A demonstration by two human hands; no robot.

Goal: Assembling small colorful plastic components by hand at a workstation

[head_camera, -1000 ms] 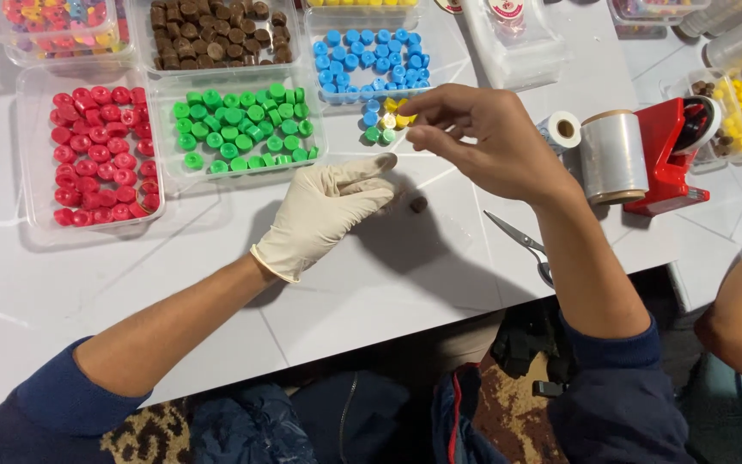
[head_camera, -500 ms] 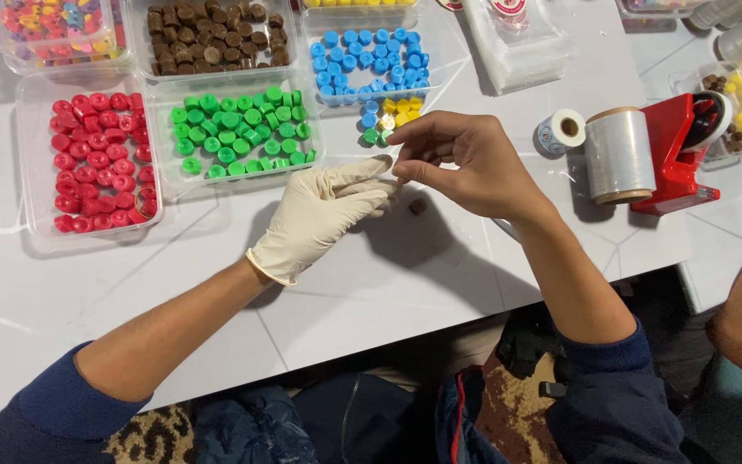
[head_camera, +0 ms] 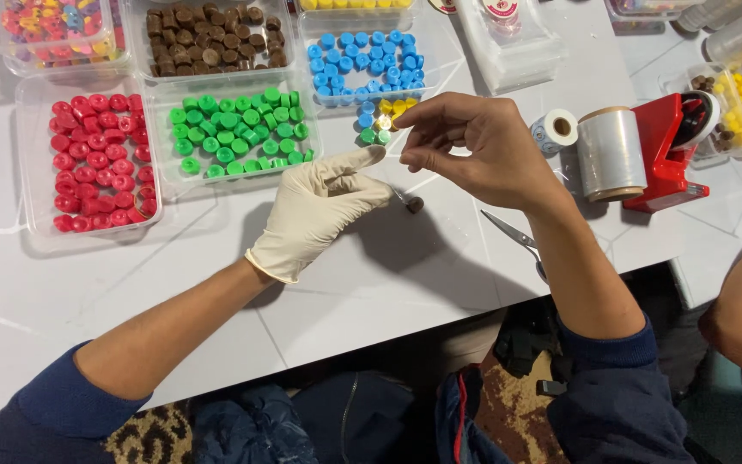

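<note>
Head view — two hands, one brown bead

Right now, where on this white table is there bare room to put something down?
The widest bare patch is the near left of the table, below the tray of red caps and left of the gloved left hand. Another lies near the edge between the forearms. The far side is crowded with trays, and the tape dispenser and scissors fill the right.
</note>
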